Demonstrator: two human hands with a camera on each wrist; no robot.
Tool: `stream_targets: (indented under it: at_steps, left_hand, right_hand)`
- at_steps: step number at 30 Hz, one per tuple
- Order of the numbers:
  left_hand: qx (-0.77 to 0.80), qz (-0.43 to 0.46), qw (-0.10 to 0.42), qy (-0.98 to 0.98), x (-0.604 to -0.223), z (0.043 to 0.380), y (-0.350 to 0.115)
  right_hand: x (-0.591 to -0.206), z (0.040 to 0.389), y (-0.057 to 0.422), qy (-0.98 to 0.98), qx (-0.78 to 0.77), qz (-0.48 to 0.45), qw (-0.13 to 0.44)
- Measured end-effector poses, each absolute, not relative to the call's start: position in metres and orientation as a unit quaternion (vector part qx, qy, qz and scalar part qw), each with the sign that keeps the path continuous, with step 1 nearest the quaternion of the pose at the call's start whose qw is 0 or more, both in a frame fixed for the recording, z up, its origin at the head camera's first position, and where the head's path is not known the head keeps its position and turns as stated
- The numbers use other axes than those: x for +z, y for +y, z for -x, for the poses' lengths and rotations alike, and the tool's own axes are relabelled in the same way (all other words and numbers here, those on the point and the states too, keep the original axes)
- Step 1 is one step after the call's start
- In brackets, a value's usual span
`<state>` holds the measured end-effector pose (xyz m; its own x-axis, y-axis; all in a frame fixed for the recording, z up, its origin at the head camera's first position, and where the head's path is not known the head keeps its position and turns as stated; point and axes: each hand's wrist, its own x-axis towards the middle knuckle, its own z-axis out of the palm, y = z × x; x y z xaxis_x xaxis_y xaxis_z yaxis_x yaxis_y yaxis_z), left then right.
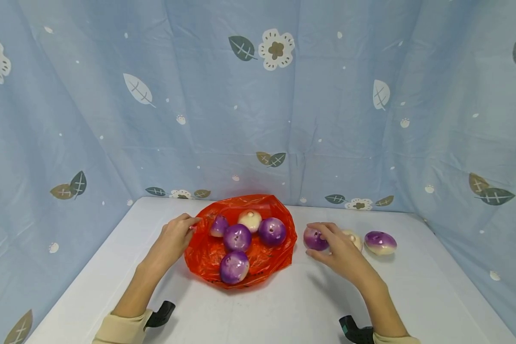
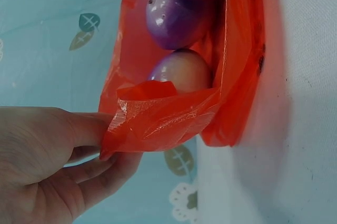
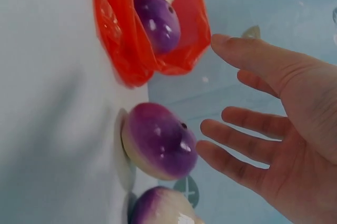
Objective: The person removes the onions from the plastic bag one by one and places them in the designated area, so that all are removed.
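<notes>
A red plastic bag (image 1: 264, 263) stands with its mouth spread wide, several purple-and-white turnips (image 1: 234, 267) inside it. At the bag's left edge, my left hand (image 1: 172, 241) pinches the rim between thumb and fingers; the left wrist view shows the film (image 2: 163, 124) folded there. My right hand (image 1: 339, 253) hovers by a purple turnip (image 1: 313, 239) just right of the bag, fingers spread and holding nothing. In the right wrist view this turnip (image 3: 158, 142) lies on the table near the fingertips. A paler turnip (image 1: 353, 237) sits behind that hand, partly covered by it.
Farther right on the white table (image 1: 430, 267) lies another purple-and-white turnip (image 1: 380, 242). A blue patterned curtain (image 1: 327, 119) hangs behind the table and along its sides. Each wrist wears a black strap mount (image 1: 161, 314).
</notes>
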<state>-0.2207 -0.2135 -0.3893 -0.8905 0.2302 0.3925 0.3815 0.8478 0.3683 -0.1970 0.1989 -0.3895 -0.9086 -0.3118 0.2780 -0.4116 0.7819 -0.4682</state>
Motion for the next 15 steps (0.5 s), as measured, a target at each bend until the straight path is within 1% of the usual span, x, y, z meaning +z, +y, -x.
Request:
stream_targets:
  at_steps: [9, 15]
  left_hand:
    - [-0.220, 0.159, 0.164, -0.948, -0.390, 0.220, -0.215]
    - [-0.225, 0.158, 0.164, -0.947, -0.390, 0.221, -0.214]
  right_hand:
    - [-0.399, 0.196, 0.177, -0.937, 0.269, -0.210, 0.071]
    - [-0.403, 0.194, 0.164, -0.935, 0.280, -0.215, 0.041]
